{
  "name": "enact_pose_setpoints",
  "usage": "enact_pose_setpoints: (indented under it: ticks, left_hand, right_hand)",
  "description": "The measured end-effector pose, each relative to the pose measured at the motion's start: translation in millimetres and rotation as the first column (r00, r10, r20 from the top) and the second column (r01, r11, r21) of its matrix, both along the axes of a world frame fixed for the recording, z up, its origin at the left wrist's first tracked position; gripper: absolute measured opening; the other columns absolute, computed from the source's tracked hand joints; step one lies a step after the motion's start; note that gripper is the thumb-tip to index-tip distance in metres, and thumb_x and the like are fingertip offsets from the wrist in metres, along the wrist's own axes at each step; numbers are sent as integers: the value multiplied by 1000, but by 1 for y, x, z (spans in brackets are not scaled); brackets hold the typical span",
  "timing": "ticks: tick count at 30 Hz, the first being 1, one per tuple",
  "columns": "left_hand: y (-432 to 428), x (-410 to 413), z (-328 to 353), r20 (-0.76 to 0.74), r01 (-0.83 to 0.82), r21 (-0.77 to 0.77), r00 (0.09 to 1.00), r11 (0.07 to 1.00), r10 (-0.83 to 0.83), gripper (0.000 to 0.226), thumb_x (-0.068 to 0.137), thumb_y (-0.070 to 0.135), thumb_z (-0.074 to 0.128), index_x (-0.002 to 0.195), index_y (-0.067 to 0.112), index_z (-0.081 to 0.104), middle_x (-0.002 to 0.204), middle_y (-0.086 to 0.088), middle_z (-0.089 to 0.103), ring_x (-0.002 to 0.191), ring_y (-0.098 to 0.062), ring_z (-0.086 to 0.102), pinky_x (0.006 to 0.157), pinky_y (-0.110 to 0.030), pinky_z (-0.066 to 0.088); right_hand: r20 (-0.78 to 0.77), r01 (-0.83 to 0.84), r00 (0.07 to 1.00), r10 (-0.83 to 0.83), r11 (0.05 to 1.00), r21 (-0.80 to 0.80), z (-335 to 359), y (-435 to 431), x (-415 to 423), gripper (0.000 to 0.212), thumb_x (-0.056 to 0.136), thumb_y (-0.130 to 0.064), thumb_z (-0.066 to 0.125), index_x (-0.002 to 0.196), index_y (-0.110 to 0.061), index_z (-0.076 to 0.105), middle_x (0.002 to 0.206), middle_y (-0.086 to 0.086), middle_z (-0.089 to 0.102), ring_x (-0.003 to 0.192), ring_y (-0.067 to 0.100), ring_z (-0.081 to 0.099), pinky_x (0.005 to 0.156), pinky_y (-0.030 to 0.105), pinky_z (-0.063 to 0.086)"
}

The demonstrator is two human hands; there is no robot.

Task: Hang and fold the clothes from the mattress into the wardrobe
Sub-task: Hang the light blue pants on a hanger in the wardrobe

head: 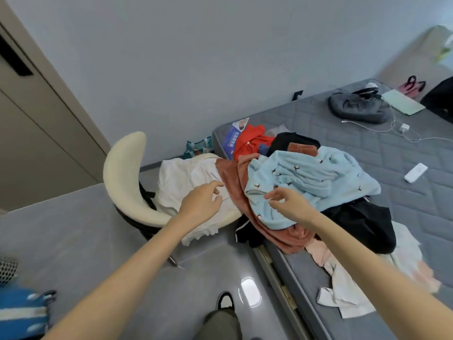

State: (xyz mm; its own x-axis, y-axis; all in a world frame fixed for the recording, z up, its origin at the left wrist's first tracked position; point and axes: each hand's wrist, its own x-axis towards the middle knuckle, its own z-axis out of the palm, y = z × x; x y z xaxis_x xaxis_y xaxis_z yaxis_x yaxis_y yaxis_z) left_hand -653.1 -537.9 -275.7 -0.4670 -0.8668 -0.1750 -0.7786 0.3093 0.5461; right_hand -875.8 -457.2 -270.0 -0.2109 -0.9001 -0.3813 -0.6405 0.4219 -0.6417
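**Clothes heap, near corner of mattress: soft goods, all still to be sorted**

- Clothes heap [306, 192]: lies on the mattress corner and spills over its edge. Judged light, limp and tangled, so pieces should be lifted one at a time.
- Light-blue fleece [316, 175]: topmost, bulky, plush and non-slip. Best taken at the near hem or the shoulders.
- Rust fleece [229, 174]: lies under the blue and would likely drag along with it.
- Black garment [365, 224]: lies lower in the heap, pinned by the rest.
- White garment [183, 182]: thin, draped over the chair [122, 177].
- Left hand [202, 201]: hovers over the white cloth, fingers loosely spread.
- Right hand [290, 204]: at the blue hem, thumb and forefinger close together. Whether they pinch cloth cannot be told.
- Mattress [367, 148]: grey, quilted, bare.
- Floor [85, 229]: glossy grey tile.
- Beige panelled door [36, 123]: stands at left.
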Motion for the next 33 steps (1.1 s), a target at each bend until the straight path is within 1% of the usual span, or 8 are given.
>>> enact_pose_setpoints:
  ticks: [6,11,15,20,26,29,31,33]
  left_hand:
    - [-59,-83,-30,-41,106,93,994,990,-103,40,93,21,49,134,24,48,115,4,63,101,-18,59,81,-29,46]
    - [-100,-156,-62,-37,202,154,979,967,-199,47,93,21,50,139,22,42,119,0,59,105,-21,57,83,-31,46]
    - [-130,-219,-94,-49,249,204,968,947,-245,48,94,19,50,141,21,40,127,-3,56,108,-21,55,88,-30,42]
    - [-156,-295,-136,-36,272,310,961,911,-274,47,96,17,48,142,19,39,131,-7,53,114,-21,52,92,-27,38]
    - [-167,-356,-186,-36,249,388,966,887,-256,49,94,17,48,142,22,39,128,-5,55,111,-20,54,97,-32,42]
    - [-168,-370,-212,-16,269,393,958,879,-286,53,93,19,50,143,26,37,132,-2,53,109,-19,54,90,-26,42]
    - [-169,-374,-223,-15,287,390,952,875,-306,61,89,19,55,146,25,33,139,0,47,121,-19,48,96,-27,39]
    - [-169,-376,-228,-15,356,354,927,865,-376,80,81,21,66,148,28,25,147,1,36,131,-21,37,105,-31,34]
  right_hand:
    - [4,209,978,-210,974,83,-34,-23,-77,30,95,-16,53,125,-15,57,132,6,53,118,20,51,86,23,37]
    - [16,416,907,-421,900,130,-68,-43,-141,39,95,-16,53,133,-11,48,138,10,47,125,25,46,87,26,38]
    - [54,540,829,-557,821,185,-101,-69,-198,44,94,-14,53,136,-10,41,134,16,47,109,27,52,82,33,43]
    - [80,631,730,-678,715,302,-155,-90,-267,52,94,-12,50,142,-9,31,135,15,45,94,19,46,77,29,40]
    - [192,654,610,-769,625,425,-215,-113,-316,72,91,-26,62,148,-11,20,149,7,34,132,26,39,102,33,39]
    - [166,598,670,-723,659,456,-233,-120,-334,64,87,-32,65,138,-6,36,141,11,44,128,28,42,102,36,40]
    - [196,543,724,-662,721,431,-232,-124,-343,51,88,-32,65,123,2,51,128,17,57,119,29,53,98,39,46]
    - [262,484,768,-584,797,361,-217,-128,-345,42,86,-34,67,111,-2,59,113,14,65,108,26,61,92,41,49]
